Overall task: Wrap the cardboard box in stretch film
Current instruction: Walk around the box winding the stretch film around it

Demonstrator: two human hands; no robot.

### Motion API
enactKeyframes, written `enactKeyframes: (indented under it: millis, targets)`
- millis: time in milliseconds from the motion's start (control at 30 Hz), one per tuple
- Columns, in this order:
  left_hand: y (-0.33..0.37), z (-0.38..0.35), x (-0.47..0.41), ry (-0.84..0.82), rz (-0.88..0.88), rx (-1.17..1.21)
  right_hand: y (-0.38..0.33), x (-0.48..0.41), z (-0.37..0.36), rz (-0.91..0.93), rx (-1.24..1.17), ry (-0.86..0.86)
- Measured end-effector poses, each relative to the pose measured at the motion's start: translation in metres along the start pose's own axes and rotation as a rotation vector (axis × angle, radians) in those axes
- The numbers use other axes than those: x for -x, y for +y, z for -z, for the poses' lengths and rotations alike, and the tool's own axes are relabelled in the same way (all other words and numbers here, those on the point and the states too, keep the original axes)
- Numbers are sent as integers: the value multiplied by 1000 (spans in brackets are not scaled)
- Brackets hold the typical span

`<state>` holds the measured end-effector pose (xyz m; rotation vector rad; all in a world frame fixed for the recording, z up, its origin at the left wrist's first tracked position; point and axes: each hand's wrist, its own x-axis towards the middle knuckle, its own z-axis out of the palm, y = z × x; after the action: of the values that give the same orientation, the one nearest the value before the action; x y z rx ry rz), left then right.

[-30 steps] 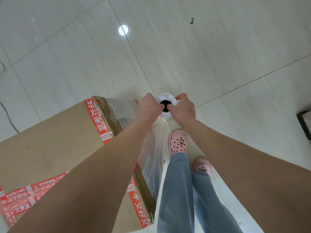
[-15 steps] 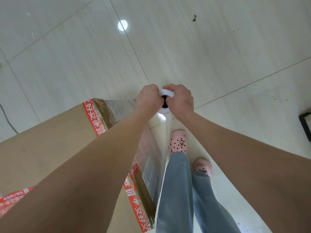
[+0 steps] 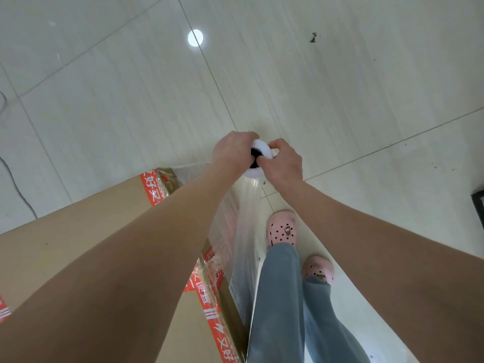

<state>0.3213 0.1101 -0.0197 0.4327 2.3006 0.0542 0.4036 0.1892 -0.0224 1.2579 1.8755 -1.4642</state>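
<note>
A large brown cardboard box with red printed tape along its edges fills the lower left. Clear stretch film covers its right side and runs up to a white stretch film roll with a black core, held upright just past the box's far right corner. My left hand grips the roll's top end from the left. My right hand grips it from the right, fingers curled over the rim. The lower part of the roll is hidden behind my hands.
My legs in blue jeans and pink clogs stand right beside the box. Pale tiled floor stretches ahead and to the right. A dark cable lies far left, and a dark object sits at the right edge.
Both hands with the roll have moved forward past the box's far corner, and the film sheet along the right side has lengthened. My feet have stepped forward.
</note>
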Motion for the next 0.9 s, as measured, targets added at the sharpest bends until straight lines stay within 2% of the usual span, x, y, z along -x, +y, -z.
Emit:
enactKeyframes:
  millis: [133,367,467,567,667,800,900]
  targets:
    - [2,3,-4,22,-3,-104,-4,-2,2,19,89,8]
    - [-16,9,-15,92,187,200,-30,-15,1,156,133,-1]
    - [-25,17,-19,104,227,251,-37,-19,-6,98,144,-33]
    - [-32,24,-21,64,234,245,-40,-20,-15,46,58,-104]
    - [-33,23,-22,-8,166,221,-39,-20,-19,6,-7,-93]
    - [-29,13,-32,-127,130,183,-32,-22,-17,45,30,-111]
    - [-23,9,-37,-138,120,95,-32,-25,-12,59,42,-109]
